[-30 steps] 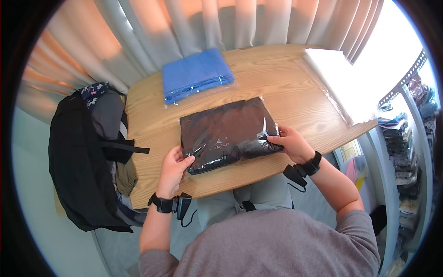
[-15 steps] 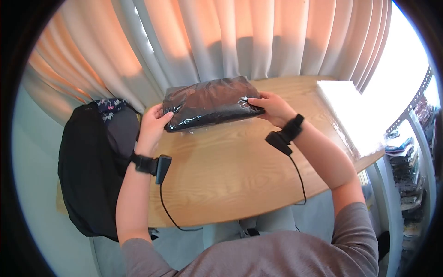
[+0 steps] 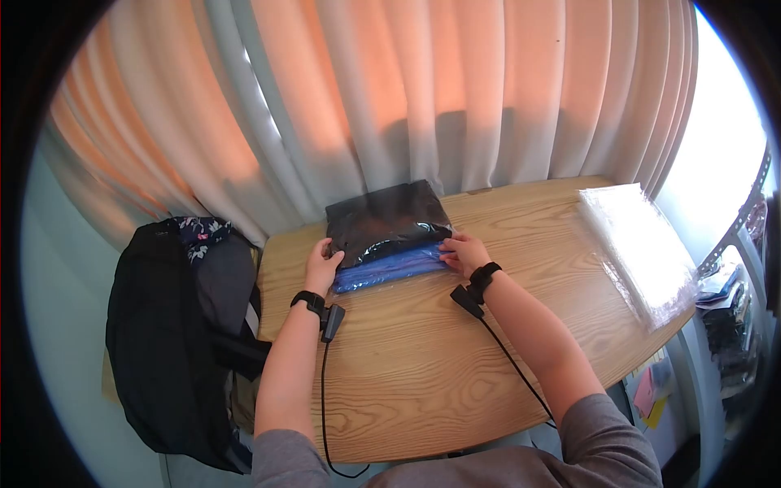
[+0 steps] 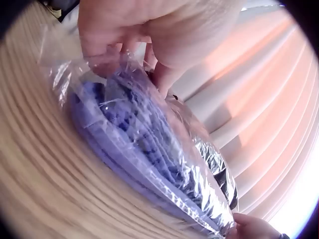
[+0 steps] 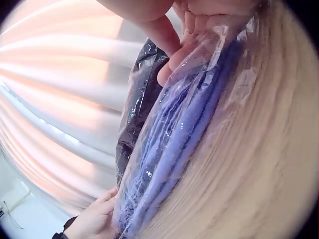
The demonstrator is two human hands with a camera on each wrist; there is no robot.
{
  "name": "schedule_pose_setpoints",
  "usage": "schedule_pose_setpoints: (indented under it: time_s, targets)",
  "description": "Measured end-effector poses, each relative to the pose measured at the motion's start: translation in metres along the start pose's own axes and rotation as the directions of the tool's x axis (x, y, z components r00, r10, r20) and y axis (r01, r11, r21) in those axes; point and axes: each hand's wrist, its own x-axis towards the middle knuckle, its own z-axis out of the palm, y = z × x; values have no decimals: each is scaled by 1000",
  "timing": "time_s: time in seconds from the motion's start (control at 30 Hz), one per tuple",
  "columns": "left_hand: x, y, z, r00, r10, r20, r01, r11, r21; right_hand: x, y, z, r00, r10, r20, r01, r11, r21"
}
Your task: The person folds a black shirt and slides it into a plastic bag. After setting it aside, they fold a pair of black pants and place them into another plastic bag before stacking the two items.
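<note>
Head view, black packet [image 3: 386, 218]: laid flat on top of the blue packet [image 3: 381, 270], at the far edge of the tabletop [image 3: 423, 366], close to the curtain [image 3: 407, 98].
Head view, left hand [image 3: 323, 264]: set against the left end of the two packets, thumb up by the black one.
Head view, right hand [image 3: 462, 252]: set against the right end of the same stack.
Head view, surroundings: a dark backpack [image 3: 163, 325] is seen left of the tabletop, and a pile of clear bags [image 3: 643, 252] is spread on its right side, well apart from the hands.
Left wrist view, grip: the left hand [image 4: 134, 35] is seen with fingers curled onto the clear film at the end of the blue packet [image 4: 144, 144]; the black packet [image 4: 219, 174] is glimpsed above it, and the right hand [image 4: 254, 226] at the far end.
Right wrist view, grip: the right hand [image 5: 199, 25] is seen with fingers curled on the film of the blue packet [image 5: 179, 139], the thumb lying just beside the black packet [image 5: 139, 99]; the left hand [image 5: 94, 214] is seen at the other end.
</note>
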Motion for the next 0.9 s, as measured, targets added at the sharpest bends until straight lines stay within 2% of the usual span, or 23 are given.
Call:
schedule_pose_setpoints:
  time_s: [0.07, 0.13, 0.17, 0.23, 0.27, 0.3, 0.37, 0.43, 0.5, 0.57, 0.6, 0.63, 0.73, 0.77, 0.83, 0.87, 0.9]
  targets:
    - [3, -5, 3, 999, 38, -21, -39, 997, -64, -3, 3, 0, 1000, -13, -9, 13, 1000, -2]
    - [-2, 5, 2, 999, 9, -53, -4, 995, 98, -8, 2, -1, 999, -45, 17, 45, 999, 28]
    - [-4, 11, -1, 998, 7, -56, -2, 995, 98, -11, 1, -2, 999, -44, 18, 43, 999, 26]
    - [-10, 28, -10, 988, -118, -95, 115, 993, -29, -20, -1, -10, 999, -47, 14, 45, 990, 132]
    - [-19, 41, -21, 974, -220, -48, 215, 973, -82, -26, -1, -13, 999, -44, 15, 42, 990, 132]
    - [-18, 36, -34, 973, -224, -49, 219, 972, -81, -38, -2, -16, 999, -54, -1, 54, 991, 124]
    - [-18, 18, -71, 993, -105, -47, 112, 976, 187, -63, 1, -23, 998, -55, -14, 56, 992, 114]
    - [-66, 90, -109, 991, -69, 118, 15, 913, 407, -91, 6, -35, 991, 46, 126, -60, 992, 113]
    - [-108, 114, -148, 990, 110, 89, -141, 825, 547, -135, 14, -45, 983, 102, 150, -126, 978, 165]
    - [-152, 146, -188, 998, 61, 10, -53, 769, 637, -183, 17, -59, 957, 197, 213, -237, 954, 182]
    - [-177, 157, -208, 998, 30, -46, 9, 742, 670, -213, 18, -60, 959, 201, 200, -238, 955, 179]
    - [-194, 158, -228, 995, 17, -98, 55, 730, 682, -236, 16, -61, 960, 199, 195, -233, 958, 171]
    - [-227, 142, -295, 946, -30, -322, 280, 573, 770, -273, 27, -90, 977, 196, 86, -211, 948, 239]
    - [-244, 141, -322, 921, -23, -389, 337, 551, 763, -274, 32, -92, 976, 207, 73, -219, 937, 273]
    - [-247, 130, -337, 816, -74, -573, 555, 373, 743, -273, 39, -104, 981, 169, 95, -191, 929, 316]
    - [-248, 123, -340, 806, -75, -587, 569, 372, 733, -275, 42, -108, 988, 127, 85, -149, 917, 370]
    - [-243, 119, -341, 740, -45, -671, 637, 366, 679, -268, 44, -109, 988, 116, 103, -145, 921, 362]
